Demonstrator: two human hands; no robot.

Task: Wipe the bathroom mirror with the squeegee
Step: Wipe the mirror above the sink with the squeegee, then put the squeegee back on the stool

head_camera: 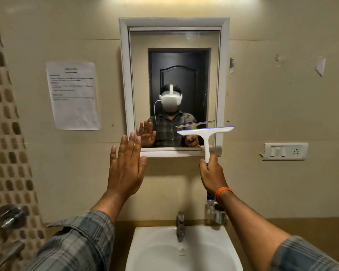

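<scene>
My right hand (211, 173) is wrapped in a fist around the handle of the white squeegee (205, 137), blade up and tilted slightly, level with the lower right part of the mirror (174, 75) (I cannot tell whether the blade touches the glass). My left hand (125, 165) is raised flat, fingers together and extended, holding nothing, near the frame's lower left corner. Below sit the tap (180, 225) and white sink (145, 251); a printed notice (72, 94) hangs left of the mirror.
</scene>
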